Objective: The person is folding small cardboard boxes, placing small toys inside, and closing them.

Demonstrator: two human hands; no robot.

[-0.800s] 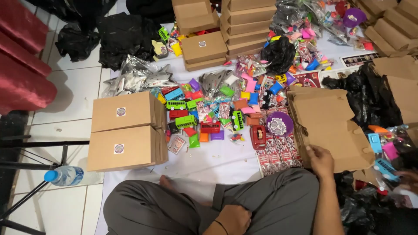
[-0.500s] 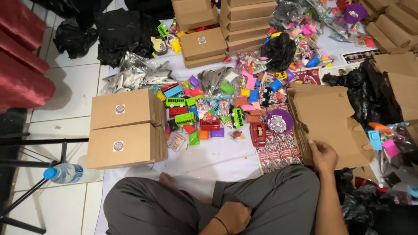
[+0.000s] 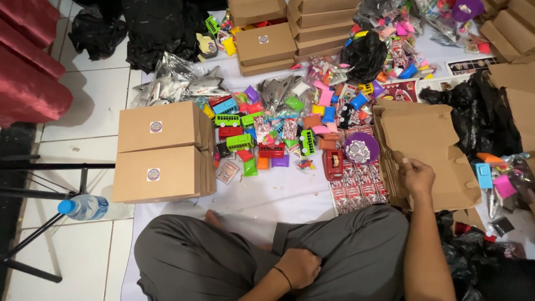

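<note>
A: Head view shows us our right hand [image 3: 417, 177] reaching out to the stack of flat cardboard blanks [image 3: 429, 156], fingers pinching the near edge of the top sheet, thumb on top. The stack lies on the white sheet [image 3: 267, 192] to our right, just beside the purple tub of stickers [image 3: 361, 148].

B: And our left hand [image 3: 299, 266]?

A: Curled loosely in our lap, grasping nothing, resting on the grey trousers.

B: What could go wrong here, do we think?

A: We judge the pinch may catch two blanks at once, since the sheets lie tight together. A quick pull could also drag the pile toward the tub and the red tape dispenser [image 3: 333, 163] and knock them over.

B: Anything else close by?

A: The heap of small toy buses and packets [image 3: 262, 139] sits to the left, well apart from our hand, next to two closed boxes [image 3: 161, 150].
</note>
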